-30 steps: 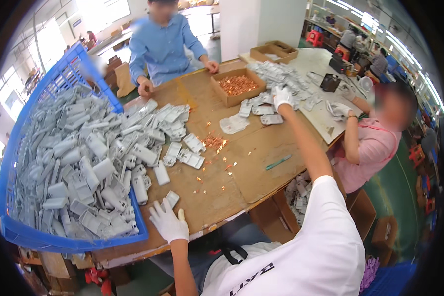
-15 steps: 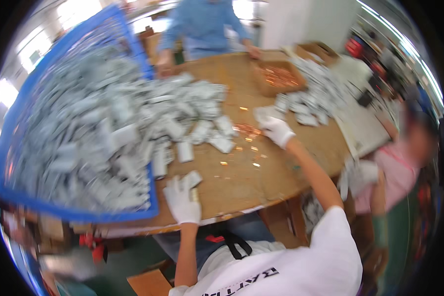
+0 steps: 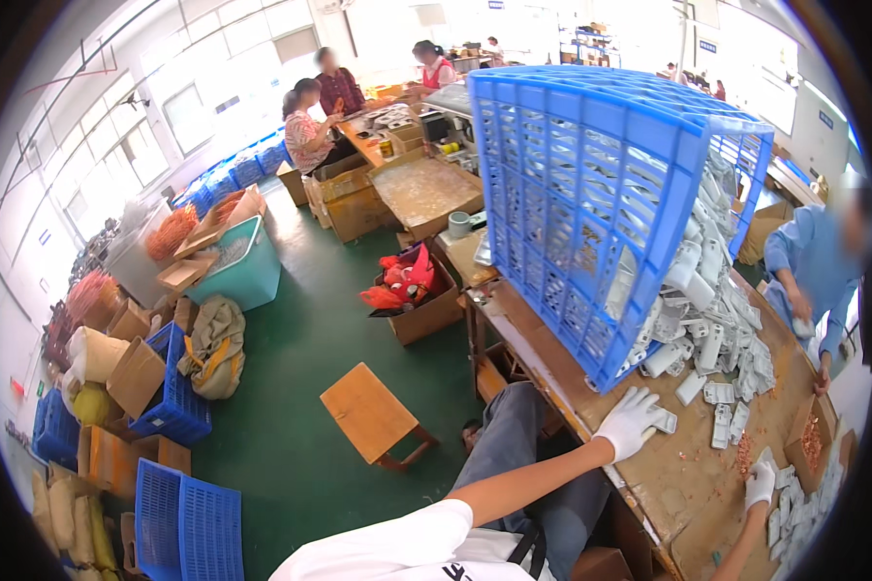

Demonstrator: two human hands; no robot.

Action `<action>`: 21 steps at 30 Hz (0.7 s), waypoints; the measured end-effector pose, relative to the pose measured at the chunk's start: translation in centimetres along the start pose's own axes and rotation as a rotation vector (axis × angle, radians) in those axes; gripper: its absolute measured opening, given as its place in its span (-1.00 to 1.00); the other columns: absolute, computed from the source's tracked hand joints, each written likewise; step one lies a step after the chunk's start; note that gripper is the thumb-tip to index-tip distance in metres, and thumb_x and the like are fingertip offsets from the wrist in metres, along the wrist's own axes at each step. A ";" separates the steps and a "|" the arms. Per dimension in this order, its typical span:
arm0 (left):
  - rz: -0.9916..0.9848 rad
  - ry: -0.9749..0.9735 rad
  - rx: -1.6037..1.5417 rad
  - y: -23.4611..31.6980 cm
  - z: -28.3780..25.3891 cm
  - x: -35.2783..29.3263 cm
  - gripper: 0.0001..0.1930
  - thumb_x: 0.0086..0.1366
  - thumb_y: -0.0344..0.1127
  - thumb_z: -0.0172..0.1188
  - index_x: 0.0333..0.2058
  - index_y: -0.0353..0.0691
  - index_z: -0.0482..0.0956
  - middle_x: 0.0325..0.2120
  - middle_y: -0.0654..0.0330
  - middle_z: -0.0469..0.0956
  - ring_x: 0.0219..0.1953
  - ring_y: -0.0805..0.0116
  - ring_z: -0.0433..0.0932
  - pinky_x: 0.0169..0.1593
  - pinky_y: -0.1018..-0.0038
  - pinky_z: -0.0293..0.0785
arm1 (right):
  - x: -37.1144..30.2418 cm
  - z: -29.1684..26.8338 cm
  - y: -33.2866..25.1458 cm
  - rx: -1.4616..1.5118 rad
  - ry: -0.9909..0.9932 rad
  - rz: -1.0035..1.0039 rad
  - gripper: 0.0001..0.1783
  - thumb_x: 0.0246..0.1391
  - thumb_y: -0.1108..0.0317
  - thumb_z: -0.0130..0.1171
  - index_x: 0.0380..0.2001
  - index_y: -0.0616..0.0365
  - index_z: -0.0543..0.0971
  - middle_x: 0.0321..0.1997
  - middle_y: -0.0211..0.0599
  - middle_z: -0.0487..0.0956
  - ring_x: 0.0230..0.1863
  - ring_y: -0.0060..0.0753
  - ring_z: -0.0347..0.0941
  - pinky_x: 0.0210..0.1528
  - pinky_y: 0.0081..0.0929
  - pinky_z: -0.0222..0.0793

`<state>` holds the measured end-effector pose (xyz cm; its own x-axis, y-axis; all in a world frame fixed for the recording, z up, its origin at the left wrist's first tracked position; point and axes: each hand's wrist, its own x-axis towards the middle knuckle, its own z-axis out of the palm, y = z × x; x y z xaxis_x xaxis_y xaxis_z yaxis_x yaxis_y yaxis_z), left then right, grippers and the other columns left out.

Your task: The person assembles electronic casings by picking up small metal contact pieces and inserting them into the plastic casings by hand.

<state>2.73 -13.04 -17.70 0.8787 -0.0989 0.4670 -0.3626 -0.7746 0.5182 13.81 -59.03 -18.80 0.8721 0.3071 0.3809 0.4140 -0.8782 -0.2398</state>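
My white-gloved left hand [image 3: 628, 423] is at the near edge of the work table [image 3: 683, 476], its thumb and a finger closed on a small white plastic housing [image 3: 666, 421]. Other fingers of that hand stretch toward the blue crate. My right hand [image 3: 760, 483], also gloved, is farther right, beside a scatter of small copper pieces [image 3: 744, 453]. Its fingers close around a pale piece that looks like another such housing, mostly hidden. Many white housings [image 3: 709, 347] spill onto the table from the tipped blue plastic crate [image 3: 591, 213].
A cardboard box [image 3: 812, 438] of copper pieces stands beyond my right hand, with more housings near it. A person in blue [image 3: 812, 254] works across the table. Left are a wooden stool [image 3: 368, 412], a box of red cloth [image 3: 426, 315] and stacked blue crates [image 3: 189, 518].
The view has swung far to the left, bringing in the floor and room. Both hands stay near their former table places; the left still has its white housing.
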 end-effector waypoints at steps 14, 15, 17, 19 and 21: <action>0.031 -0.022 -0.114 -0.8 -0.2 -0.2 -0.70 0.17 -0.32 0.21 -0.09 -0.11 0.54 0.14 0.00 0.38 0.27 -0.03 0.24 0.40 0.10 0.02 | 2.6 -0.5 1.5 -0.023 -0.236 0.152 -0.79 -0.57 0.50 0.42 -0.68 0.21 0.61 -0.69 -0.19 0.57 -0.64 -0.37 0.51 -0.51 -0.47 0.43; 0.031 -0.017 -0.109 -0.9 -0.2 -0.2 -0.70 0.17 -0.32 0.21 -0.09 -0.11 0.54 0.14 0.00 0.38 0.27 -0.03 0.24 0.40 0.10 0.02 | 3.0 -0.4 1.3 -0.019 -0.232 0.146 -0.79 -0.57 0.50 0.42 -0.68 0.21 0.61 -0.69 -0.19 0.57 -0.64 -0.37 0.51 -0.51 -0.47 0.43; 0.055 0.003 -0.125 -0.4 -0.2 -0.4 -0.70 0.17 -0.33 0.21 -0.09 -0.11 0.54 0.13 0.01 0.38 0.27 -0.02 0.25 0.40 0.09 0.02 | 2.4 -1.2 1.9 0.161 -0.363 0.247 -0.91 -0.39 0.58 0.27 -0.65 0.27 0.60 -0.74 -0.28 0.51 -0.71 -0.43 0.47 -0.63 -0.45 0.39; 0.043 -0.023 -0.141 -0.4 -0.5 -0.4 -0.70 0.17 -0.34 0.20 -0.08 -0.10 0.54 0.13 0.01 0.38 0.26 -0.01 0.25 0.40 0.09 0.02 | 2.4 -1.3 1.4 0.153 -0.326 0.169 -0.92 -0.37 0.61 0.24 -0.65 0.28 0.57 -0.74 -0.31 0.48 -0.73 -0.47 0.44 -0.68 -0.46 0.34; 0.012 -0.025 -0.130 -0.6 -0.7 -0.3 -0.70 0.18 -0.34 0.19 -0.07 -0.11 0.53 0.13 0.01 0.38 0.26 -0.01 0.25 0.40 0.10 0.02 | 2.8 -2.6 -2.5 0.371 -0.398 0.349 -0.92 -0.37 0.59 0.24 -0.64 0.27 0.56 -0.71 -0.34 0.49 -0.71 -0.50 0.42 -0.67 -0.47 0.32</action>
<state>2.44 -12.14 -17.68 0.8810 -0.1248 0.4564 -0.4090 -0.6857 0.6021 14.57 -56.94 -14.78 0.9721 0.2021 -0.1187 0.0893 -0.7877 -0.6096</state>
